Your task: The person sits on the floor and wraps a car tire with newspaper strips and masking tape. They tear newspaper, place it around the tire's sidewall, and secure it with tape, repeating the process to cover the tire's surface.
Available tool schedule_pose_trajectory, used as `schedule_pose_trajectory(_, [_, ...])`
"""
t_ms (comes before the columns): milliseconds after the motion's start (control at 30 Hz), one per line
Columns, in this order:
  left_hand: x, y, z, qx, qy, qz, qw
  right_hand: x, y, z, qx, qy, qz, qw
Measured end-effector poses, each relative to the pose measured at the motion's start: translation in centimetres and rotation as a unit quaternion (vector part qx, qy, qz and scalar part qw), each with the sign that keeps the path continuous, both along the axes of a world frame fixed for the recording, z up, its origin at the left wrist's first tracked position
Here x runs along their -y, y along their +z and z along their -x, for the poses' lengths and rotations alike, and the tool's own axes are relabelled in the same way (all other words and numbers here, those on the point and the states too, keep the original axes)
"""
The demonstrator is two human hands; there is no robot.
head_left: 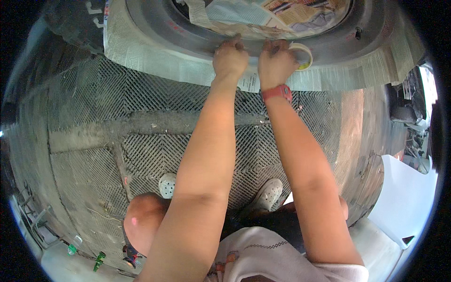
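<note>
The right hand grips a partly hidden tape roll; I cannot tell whether the left hand grasps.

Four Pairs, Four Singles

There were two bare hands, one left hand and one right hand. Two pale clogs pierced with round holes were visible, plus two small green objects and two white hook-shaped pieces. Single items were one cream ring-shaped roll of tape, one red wristwatch, one grey curved panel and one smooth white panel.
</note>
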State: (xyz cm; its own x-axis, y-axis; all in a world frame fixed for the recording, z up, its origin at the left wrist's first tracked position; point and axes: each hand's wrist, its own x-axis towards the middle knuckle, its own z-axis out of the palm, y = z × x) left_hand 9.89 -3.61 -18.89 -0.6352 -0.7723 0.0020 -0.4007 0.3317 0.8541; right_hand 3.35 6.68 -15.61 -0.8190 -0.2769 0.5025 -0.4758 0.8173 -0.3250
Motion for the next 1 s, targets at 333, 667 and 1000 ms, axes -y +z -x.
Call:
schedule_pose_trajectory(333, [0.3,0.7,-3.6,-0.074,-0.278,-0.303,0.908,-7.7,2.9,-5.0,0.414,0.297,0.159,0.846])
schedule_pose_trajectory(667, [-0.1,0.0,-6.0,-0.078,-0.186,-0.298,0.933,-7.9,4.3,-6.3,0.499,0.32,0.156,0.79])
schedule_pose_trajectory(1000, [-1.1,1.8,-7.7,-0.075,0.065,-0.034,0.994,-9.3,-1.9,-7.3,0.051,0.342,-0.101,0.933])
